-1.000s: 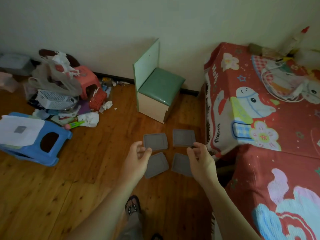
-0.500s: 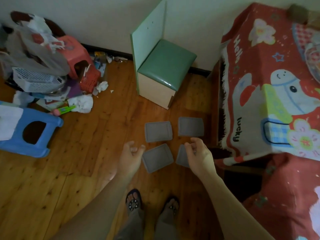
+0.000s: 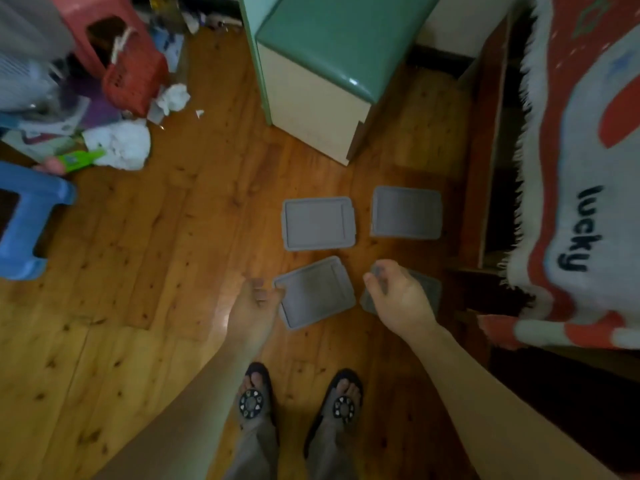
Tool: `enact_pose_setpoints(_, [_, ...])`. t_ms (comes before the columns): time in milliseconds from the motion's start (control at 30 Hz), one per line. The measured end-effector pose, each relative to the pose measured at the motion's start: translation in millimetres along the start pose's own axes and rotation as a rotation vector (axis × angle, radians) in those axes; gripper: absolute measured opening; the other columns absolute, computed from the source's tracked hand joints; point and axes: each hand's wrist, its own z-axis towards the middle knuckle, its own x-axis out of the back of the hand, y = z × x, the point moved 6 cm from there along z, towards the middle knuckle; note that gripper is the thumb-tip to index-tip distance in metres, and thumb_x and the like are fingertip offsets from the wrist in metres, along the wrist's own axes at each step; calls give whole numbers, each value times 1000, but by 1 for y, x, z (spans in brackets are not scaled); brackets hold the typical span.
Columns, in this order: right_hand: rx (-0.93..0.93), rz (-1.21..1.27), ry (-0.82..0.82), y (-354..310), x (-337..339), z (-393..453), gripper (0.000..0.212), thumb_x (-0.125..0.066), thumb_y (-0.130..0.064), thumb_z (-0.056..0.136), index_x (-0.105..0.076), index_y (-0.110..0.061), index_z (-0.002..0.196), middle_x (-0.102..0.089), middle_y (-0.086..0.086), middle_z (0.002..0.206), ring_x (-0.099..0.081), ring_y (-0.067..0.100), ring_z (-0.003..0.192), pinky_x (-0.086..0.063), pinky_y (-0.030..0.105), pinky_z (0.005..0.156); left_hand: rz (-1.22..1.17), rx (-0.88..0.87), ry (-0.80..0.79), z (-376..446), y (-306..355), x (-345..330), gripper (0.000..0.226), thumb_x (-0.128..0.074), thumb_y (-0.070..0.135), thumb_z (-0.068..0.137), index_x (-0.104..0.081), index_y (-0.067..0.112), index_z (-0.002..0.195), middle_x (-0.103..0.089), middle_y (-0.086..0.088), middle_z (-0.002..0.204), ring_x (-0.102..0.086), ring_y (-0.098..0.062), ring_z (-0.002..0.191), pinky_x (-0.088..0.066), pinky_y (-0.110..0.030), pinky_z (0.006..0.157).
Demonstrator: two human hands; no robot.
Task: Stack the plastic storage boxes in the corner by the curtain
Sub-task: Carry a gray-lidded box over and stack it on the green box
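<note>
Wooden plank floor [image 3: 145, 271] fills most of the frame. Right side is a red and white blanket [image 3: 585, 168] with "lucky" on it, hanging over a wooden frame. Top centre there's a green-cushioned stool box [image 3: 322, 64] with cream sides. Left edge has a blue plastic stool [image 3: 24, 216], and the upper left is a clutter pile: a red basket [image 3: 135, 81], a pink stool [image 3: 86, 22], some crumpled white paper [image 3: 121, 143].

The task stuff: four grey plastic lids or shallow boxes, can't tell which, flat on the floor in a two-by-two grid at centre. Top-left one [image 3: 317, 223], top-right one [image 3: 407, 213], bottom-left one [image 3: 313, 296] tilted a bit, bottom-right one [image 3: 427, 285] mostly hidden.

Left hand [image 3: 254, 306] hangs just left of the bottom-left lid, fingers loosely curled, gripping nothing. Right hand [image 3: 398, 299] hovers over the bottom-right lid, fingers loosely curled too; can't tell if it touches.

Two feet in black sandals [image 3: 252, 403] at bottom centre.
</note>
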Motion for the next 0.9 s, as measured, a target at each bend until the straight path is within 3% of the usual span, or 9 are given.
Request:
enact_pose_setpoints(133, [-6,-57,-60,28,-42,40,56,-41,-51,100,-39,-19,147,-49,3,144,-49,23,129,-44,41,102,49,56,-7,40,-43,-39,63,-61,56,87,-41,22,136,-54,2,121,-57,-17,102,-42,-27,69])
enact_pose_setpoints(267, [-7,-83,-125,53,-85,72,61,-41,-54,100,-33,-21,150,-43,3,149,-46,24,131,-43,43,102,58,70,-8,72,-78,-75,74,-61,59,87,-34,20,144,-50,-3,135,-57,-24,112,-50,-35,82])
enact_pose_setpoints(400, [-22,-98,-188,78,-129,104,65,-42,-52,100,-24,-19,154,-34,6,154,-40,26,135,-39,42,104,102,69,19,106,-111,-97,85,-60,63,85,-26,20,149,-41,-7,148,-48,-27,128,-45,-38,94])
enact_pose_setpoints(600, [-53,-130,-235,101,-181,140,75,-43,-56,98,-13,-19,156,-22,7,160,-31,28,141,-33,43,109,133,114,-31,151,-153,-117,97,-63,66,81,-14,24,153,-26,-10,158,-38,-33,137,-40,-40,96])
enact_pose_setpoints(700, [-49,-156,-249,110,-202,159,80,-44,-58,97,-10,-17,157,-21,9,160,-30,30,141,-32,45,111,166,126,-32,167,-170,-126,98,-65,62,81,-16,19,153,-32,-13,155,-41,-34,134,-41,-38,94])
enact_pose_setpoints(833, [-87,-146,-269,124,-227,181,88,-45,-62,94,-5,-17,157,-19,11,161,-27,32,143,-29,47,114,130,139,-50,184,-187,-143,79,-69,50,85,-32,14,143,-53,-10,135,-55,-19,103,-40,-13,65])
enact_pose_setpoints(900, [-112,-131,-286,131,-237,188,90,-47,-63,94,-3,-17,157,-20,12,160,-29,33,142,-31,48,113,111,160,-72,189,-194,-151,76,-69,47,86,-30,14,142,-53,-9,131,-55,-21,101,-46,-22,72])
